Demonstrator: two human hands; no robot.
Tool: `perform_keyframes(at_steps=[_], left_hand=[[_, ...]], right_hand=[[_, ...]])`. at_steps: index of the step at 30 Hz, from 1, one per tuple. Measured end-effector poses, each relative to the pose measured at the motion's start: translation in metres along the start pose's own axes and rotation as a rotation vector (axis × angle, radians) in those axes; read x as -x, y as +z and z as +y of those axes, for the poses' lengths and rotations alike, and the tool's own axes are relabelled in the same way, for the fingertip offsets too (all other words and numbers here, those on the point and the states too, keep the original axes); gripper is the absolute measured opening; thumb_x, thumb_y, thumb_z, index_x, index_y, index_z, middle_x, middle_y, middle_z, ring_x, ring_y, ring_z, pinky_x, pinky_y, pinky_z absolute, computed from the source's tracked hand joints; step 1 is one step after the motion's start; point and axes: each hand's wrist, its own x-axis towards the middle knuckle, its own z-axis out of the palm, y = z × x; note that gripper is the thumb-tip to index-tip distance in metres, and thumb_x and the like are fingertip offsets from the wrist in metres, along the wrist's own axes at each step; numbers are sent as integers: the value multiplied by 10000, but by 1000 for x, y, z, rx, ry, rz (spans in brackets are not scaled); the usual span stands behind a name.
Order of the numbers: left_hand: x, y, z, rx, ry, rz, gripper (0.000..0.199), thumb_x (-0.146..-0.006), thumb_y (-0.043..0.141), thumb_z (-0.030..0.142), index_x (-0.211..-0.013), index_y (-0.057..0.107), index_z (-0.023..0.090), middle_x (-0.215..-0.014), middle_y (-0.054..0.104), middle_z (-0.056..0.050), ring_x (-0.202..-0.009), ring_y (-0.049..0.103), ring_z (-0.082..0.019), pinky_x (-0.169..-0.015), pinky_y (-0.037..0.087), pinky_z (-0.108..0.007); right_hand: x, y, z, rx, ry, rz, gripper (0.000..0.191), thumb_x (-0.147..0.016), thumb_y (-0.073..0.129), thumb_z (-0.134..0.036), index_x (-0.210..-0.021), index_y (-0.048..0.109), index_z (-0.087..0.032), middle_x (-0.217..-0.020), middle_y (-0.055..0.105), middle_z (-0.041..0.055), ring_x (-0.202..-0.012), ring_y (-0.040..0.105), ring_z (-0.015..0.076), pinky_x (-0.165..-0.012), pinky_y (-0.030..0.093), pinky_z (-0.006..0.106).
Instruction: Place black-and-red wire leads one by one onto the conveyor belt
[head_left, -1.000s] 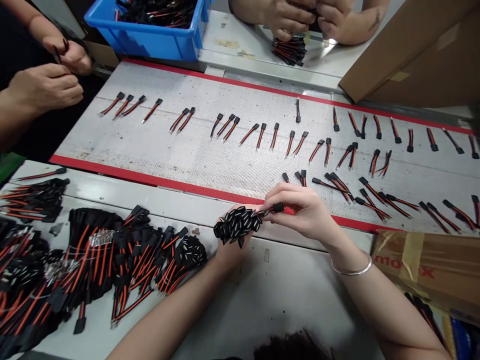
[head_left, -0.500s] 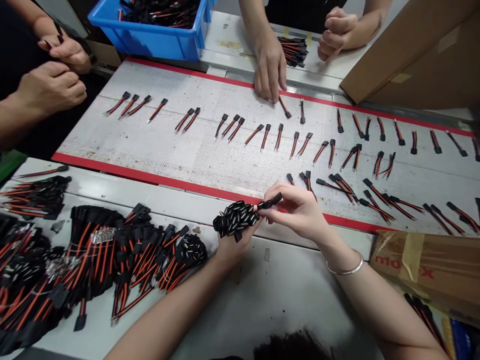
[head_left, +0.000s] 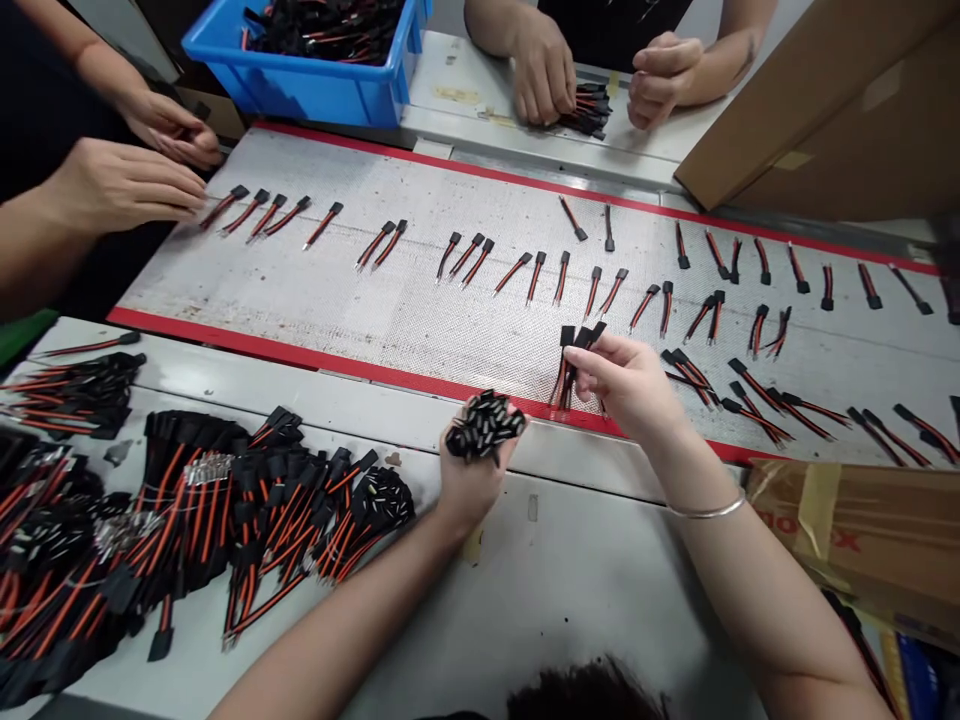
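Note:
My left hand (head_left: 474,482) is shut around a dense bundle of wire harnesses (head_left: 485,425), which shows mostly short black ends. My right hand (head_left: 626,388) is over the near edge of the conveyor belt (head_left: 420,320). Its fingers pinch a small group of harnesses (head_left: 568,368) with black connectors and red-and-black leads hanging down. Rows of single harnesses (head_left: 469,260) lie on the belt, and the nearest lie just right of my right hand. A large heap of harnesses (head_left: 262,530) sits on the table left of my left hand.
Co-workers' hands (head_left: 124,185) rest at the belt's far left, and another person's hands (head_left: 544,70) stand at a small bundle across it. A blue plastic crate (head_left: 300,95) holds more harnesses. Cardboard boxes (head_left: 795,120) stand at the far right and near right.
My right hand has moved up and left over the belt, now holding a small harness group. The bundle in my left hand has shifted slightly up. The far co-worker's hand has withdrawn from the belt.

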Motion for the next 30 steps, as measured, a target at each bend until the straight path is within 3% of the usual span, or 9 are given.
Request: perform_keyframes(at_steps=[4, 9, 14, 21, 24, 30], left_hand=[[-1, 3, -1, -7, 128, -148, 195, -754, 586, 28, -811, 626, 209, -760, 650, -12, -728, 641, -176, -680, 526, -283], [-1, 3, 1, -139, 258, -174, 345, -702, 519, -68, -912, 598, 193, -843, 650, -34, -801, 629, -189, -717, 514, -284], [-1, 1, 0, -101, 352, -138, 392, -746, 531, -61, -1032, 633, 188, -991, 632, -69, -931, 647, -206, -810, 533, -315], [1, -2, -2, 1, 402, -175, 319, -822, 537, -3, -1047, 621, 207, -903, 664, -31, -835, 655, -169, -736, 530, -271], [2, 0, -6, 0, 354, -132, 233, -837, 568, 41, -996, 631, 200, -875, 674, -40, -809, 663, -180, -712, 545, -285], [2, 3, 5, 32, 11, 36, 60, -850, 688, 224, -901, 687, 191, -921, 776, -71, -893, 744, -236, -869, 602, -369]], right_hand=[[-9, -7, 6, 286, 132, 123, 257, -711, 809, -360, -683, 670, -146, -504, 567, -42, -391, 483, 67, -385, 331, 202], [-9, -11, 1, 466, 152, 133, 344, -764, 741, -377, -560, 550, -176, -516, 597, -11, -528, 689, 162, -494, 418, 221], [-9, -21, -7, 724, 126, 140, 379, -860, 622, -319, -517, 521, -192, -460, 602, -13, -529, 724, 197, -551, 442, 242], [-5, -26, -18, 902, 100, 196, 330, -866, 611, -274, -548, 589, -189, -411, 587, -29, -480, 686, 188, -602, 468, 268], [-3, -29, -22, 891, 151, 196, 260, -835, 650, -247, -583, 641, -184, -409, 602, -25, -469, 683, 196, -617, 495, 287], [-5, -24, -15, 730, 59, 191, 183, -812, 690, -237, -635, 685, -192, -468, 662, -3, -479, 692, 209, -592, 531, 320]])
